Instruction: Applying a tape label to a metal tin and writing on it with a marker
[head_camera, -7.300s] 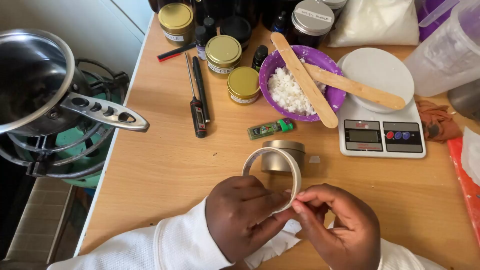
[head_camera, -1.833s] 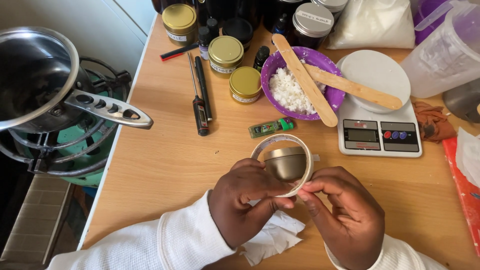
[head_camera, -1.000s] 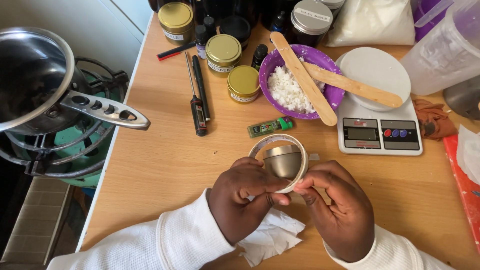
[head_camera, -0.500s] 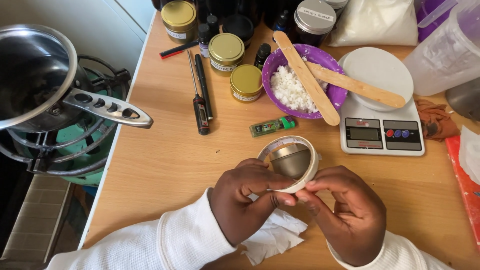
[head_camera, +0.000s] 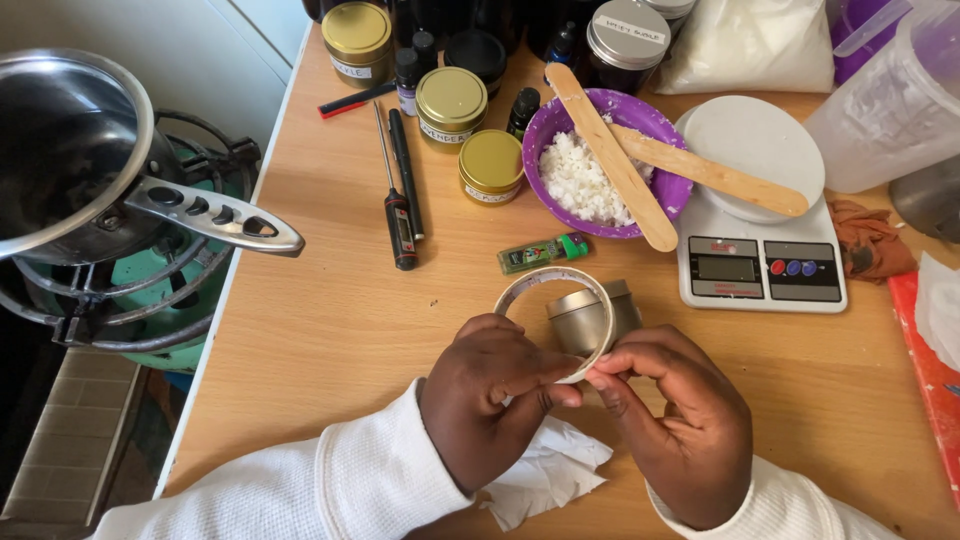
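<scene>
My left hand (head_camera: 492, 392) and my right hand (head_camera: 676, 420) both pinch the near edge of a thin white tape roll (head_camera: 535, 285), held up over the wooden table (head_camera: 330, 330). Seen through the ring and just behind it stands a small silver tin (head_camera: 590, 315) on the table. A crumpled white tissue (head_camera: 545, 470) lies under my wrists. Both sleeves are white.
Behind are a purple bowl of white wax flakes (head_camera: 590, 180) with two wooden sticks, a white kitchen scale (head_camera: 760, 260), gold-lidded tins (head_camera: 490, 165), a probe thermometer (head_camera: 398, 215), a small green bottle (head_camera: 540, 253) and a clear jug (head_camera: 890, 100). A steel saucepan (head_camera: 70, 150) sits on a gas burner at left.
The tape roll has shifted slightly in my fingers and turned a little; both hands stay pinched on its near edge above the tin.
</scene>
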